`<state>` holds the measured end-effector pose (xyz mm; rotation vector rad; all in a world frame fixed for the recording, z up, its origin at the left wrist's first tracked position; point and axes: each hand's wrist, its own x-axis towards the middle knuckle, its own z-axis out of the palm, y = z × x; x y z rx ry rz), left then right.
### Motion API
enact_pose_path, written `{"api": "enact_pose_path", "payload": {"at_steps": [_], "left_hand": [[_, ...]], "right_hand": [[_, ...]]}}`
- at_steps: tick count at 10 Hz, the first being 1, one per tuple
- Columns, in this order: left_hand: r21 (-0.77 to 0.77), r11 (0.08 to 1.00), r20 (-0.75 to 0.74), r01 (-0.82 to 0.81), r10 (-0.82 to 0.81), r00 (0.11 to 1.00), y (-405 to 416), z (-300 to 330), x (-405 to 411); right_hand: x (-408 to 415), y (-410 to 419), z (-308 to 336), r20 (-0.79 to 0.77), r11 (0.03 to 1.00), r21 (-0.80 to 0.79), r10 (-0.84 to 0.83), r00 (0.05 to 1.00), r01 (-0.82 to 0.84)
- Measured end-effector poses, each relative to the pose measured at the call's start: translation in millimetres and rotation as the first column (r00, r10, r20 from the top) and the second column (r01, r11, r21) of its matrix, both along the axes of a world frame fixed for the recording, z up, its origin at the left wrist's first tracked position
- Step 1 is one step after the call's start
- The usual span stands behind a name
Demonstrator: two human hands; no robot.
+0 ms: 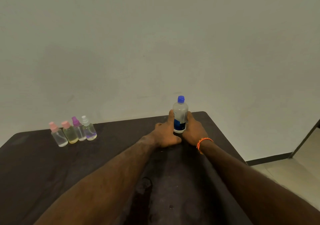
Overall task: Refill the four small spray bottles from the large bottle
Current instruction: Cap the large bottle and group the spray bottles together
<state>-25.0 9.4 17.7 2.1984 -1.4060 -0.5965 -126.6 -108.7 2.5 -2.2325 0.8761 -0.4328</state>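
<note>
- Large bottle (180, 115) stands upright near the far edge of the dark table (43, 164), right of centre, blue cap (181, 99) on – long axis vertical.
- Left hand (165, 134) and right hand (193, 131) flank its lower half; the left thumb lies up along the left side, right-hand fingers wrap the right side. Both hands grip the bottle, heels down at the tabletop.
- Four small spray bottles (73, 132) stand in a tight row, touching or nearly so, well apart to the left of the grip, near the far edge. Caps still on all four: two pink, one purple, one clear.
- Key relation: the targets lie left of the held bottle, so the left hand is nearer them – judgement: right keeps the large bottle, left reaches across to fetch and uncap one.
- Nothing looks refilled yet; the task seems at its start.
- Hard to tell: liquid level in the large bottle – label and fingers cover the lower half. Fingers behind the bottle are hidden. Small bottles show low, tinted levels, but the detail is blurred.
</note>
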Motion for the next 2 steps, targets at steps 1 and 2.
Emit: {"api": "enact_pose_path", "payload": {"at_steps": [1, 2], "left_hand": [[-0.025, 1.0, -0.011, -0.015, 0.015, 1.0, 1.1, -7.5, 0.0], [-0.041, 0.998, 0.021, -0.037, 0.038, 0.999, -0.7, -8.5, -3.5]], "right_hand": [[3.4, -0.6, -14.3, 0.022, 1.0, 0.008, 0.012, 1.0, -0.013], [3.1, -2.1, -13.3, 0.039, 1.0, -0.012, -0.004, 0.999, 0.005]]}}
